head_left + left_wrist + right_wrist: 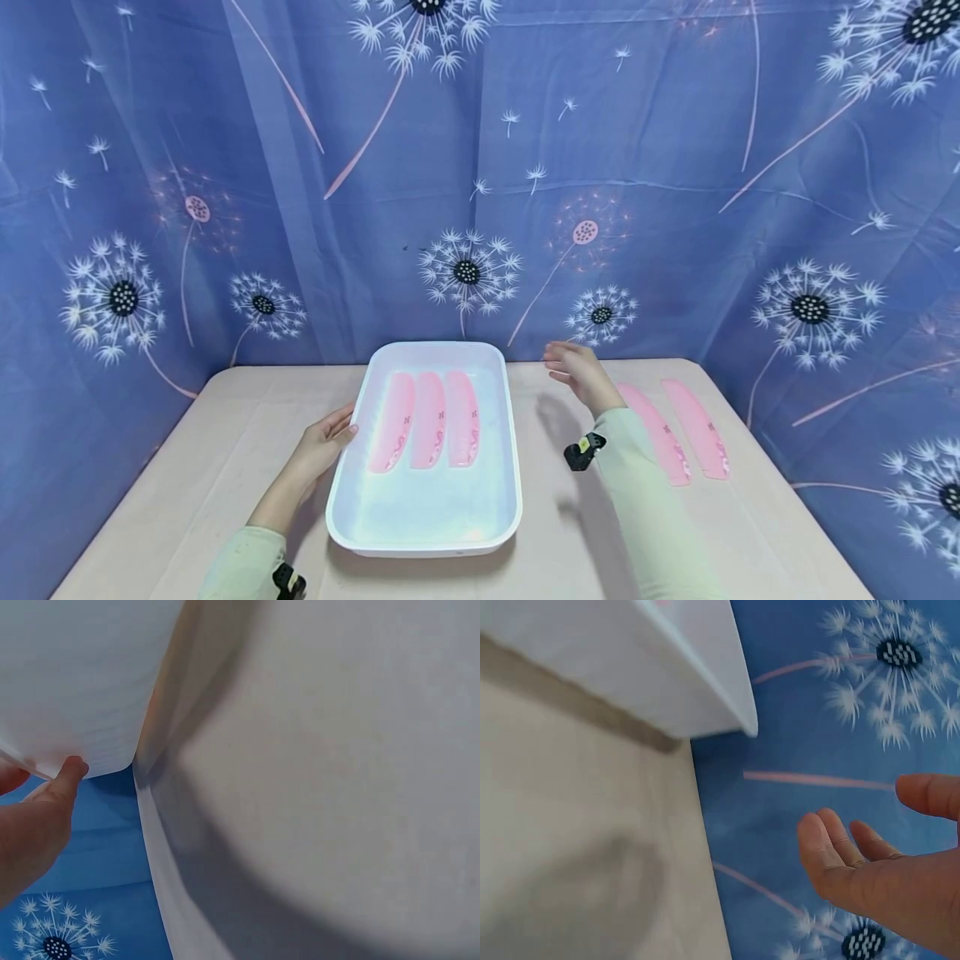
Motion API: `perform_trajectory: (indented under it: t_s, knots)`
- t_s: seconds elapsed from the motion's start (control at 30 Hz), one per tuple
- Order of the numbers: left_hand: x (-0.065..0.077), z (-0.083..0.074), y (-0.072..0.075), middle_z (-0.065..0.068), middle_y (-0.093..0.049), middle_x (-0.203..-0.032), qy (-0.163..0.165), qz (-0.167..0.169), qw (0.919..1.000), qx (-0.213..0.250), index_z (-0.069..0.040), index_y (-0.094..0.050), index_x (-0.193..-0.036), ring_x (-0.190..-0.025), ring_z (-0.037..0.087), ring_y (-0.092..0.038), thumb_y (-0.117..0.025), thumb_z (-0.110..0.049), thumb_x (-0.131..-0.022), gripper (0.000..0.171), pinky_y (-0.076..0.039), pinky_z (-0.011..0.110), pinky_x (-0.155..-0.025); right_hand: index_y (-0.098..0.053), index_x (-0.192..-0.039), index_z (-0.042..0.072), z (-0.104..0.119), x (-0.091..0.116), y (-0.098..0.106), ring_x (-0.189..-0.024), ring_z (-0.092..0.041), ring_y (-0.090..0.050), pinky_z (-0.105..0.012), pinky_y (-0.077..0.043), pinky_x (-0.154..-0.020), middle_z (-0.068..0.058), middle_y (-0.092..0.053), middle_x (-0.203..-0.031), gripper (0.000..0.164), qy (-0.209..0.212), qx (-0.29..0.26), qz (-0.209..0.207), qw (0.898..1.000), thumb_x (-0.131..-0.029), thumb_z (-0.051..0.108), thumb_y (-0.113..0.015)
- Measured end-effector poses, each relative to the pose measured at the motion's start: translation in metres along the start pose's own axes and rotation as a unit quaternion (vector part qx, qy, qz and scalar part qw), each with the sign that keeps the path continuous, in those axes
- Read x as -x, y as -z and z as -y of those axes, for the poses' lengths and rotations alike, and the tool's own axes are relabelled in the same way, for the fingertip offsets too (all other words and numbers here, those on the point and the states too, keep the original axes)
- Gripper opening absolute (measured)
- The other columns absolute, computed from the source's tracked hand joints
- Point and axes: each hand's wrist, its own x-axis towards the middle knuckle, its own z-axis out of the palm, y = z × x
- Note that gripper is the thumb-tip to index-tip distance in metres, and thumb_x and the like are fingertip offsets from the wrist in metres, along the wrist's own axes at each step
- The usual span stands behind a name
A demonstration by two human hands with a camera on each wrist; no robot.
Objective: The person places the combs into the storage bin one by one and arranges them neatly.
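A white rectangular tray [420, 512] stands on the table, with three flat pink comb-like pieces [427, 421] side by side in it. Each has one curved edge and a small printed pattern near its lower end. My left hand [318, 446] holds the tray at its left side, the thumb at the rim and a fingertip [73, 766] against the outer wall. Raised to the right of the tray, my right hand [577, 368] holds nothing, its fingers loosely bent. Two more pink pieces [696, 429] lie on the table to the right, one partly hidden by my right forearm.
A pale cloth covers the table [247, 450]. Behind it and along both sides hangs a blue curtain [337, 275] printed with dandelions. Black wrist devices [585, 452] sit on both light green sleeves.
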Motion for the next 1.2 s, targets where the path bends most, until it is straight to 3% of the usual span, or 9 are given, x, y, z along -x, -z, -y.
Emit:
perform_trajectory:
  t_s: [0.17,0.73,1.2]
  knots:
    - [0.0,0.0,0.0,0.021,-0.033,-0.151,-0.002,-0.001,1.0,0.0,-0.001,-0.029,-0.149,-0.139,0.036,-0.031,-0.046,-0.012,-0.101,0.052,-0.033,0.043,-0.114,-0.024,-0.147,-0.008,-0.006,0.002,0.025,-0.134,-0.039,-0.037,-0.043,-0.035,-0.114,-0.03,-0.033,-0.147,0.052,0.001,-0.003,-0.006,1.0,-0.103,0.013,-0.04]
    - [-0.001,0.002,0.001,0.021,-0.033,-0.152,0.001,-0.002,1.0,-0.001,-0.002,-0.029,-0.15,-0.14,0.036,-0.03,-0.048,-0.015,-0.101,0.054,-0.032,0.043,-0.114,-0.013,-0.149,-0.009,-0.023,0.019,0.098,-0.142,-0.04,-0.023,-0.046,-0.024,-0.118,-0.031,-0.018,-0.153,0.056,-0.002,0.004,-0.032,0.999,-0.103,0.012,-0.036]
    - [0.001,0.0,0.001,0.021,-0.033,-0.151,-0.002,0.001,1.0,0.002,-0.002,-0.029,-0.15,-0.14,0.036,-0.031,-0.047,-0.013,-0.101,0.053,-0.032,0.043,-0.114,-0.007,-0.149,-0.01,-0.044,0.033,0.147,-0.143,-0.043,-0.013,-0.047,-0.017,-0.12,-0.031,-0.008,-0.155,0.063,-0.017,0.03,-0.037,0.999,-0.104,0.025,-0.035]
